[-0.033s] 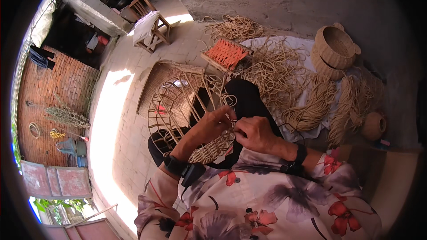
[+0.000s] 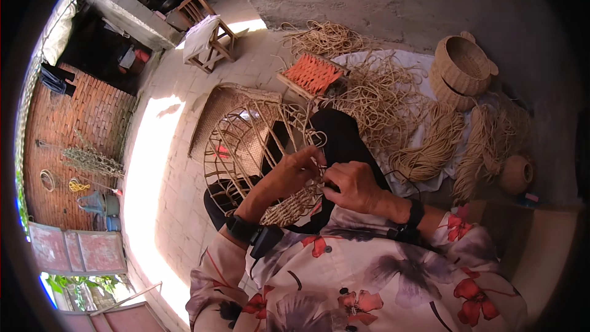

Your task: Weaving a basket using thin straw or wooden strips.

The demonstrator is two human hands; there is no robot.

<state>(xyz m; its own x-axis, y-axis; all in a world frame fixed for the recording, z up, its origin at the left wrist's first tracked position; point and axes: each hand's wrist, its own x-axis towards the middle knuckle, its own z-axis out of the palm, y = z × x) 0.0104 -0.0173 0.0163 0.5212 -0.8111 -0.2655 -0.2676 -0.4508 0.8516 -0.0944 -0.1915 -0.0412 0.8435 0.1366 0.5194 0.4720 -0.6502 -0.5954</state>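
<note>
One basket sits on our lap, woven near us, its far part left bare, while our left hand and right hand bend fingers there, pinching what we can't tell.

Overexposed sunlit floor, dim right side

The left hand and the right hand nearly met at the woven part of a basket on the lap, its bare frame spreading left. A stool stood beyond; to the right, rope lay in heaps, partly on a cloth, near two round baskets.
</note>
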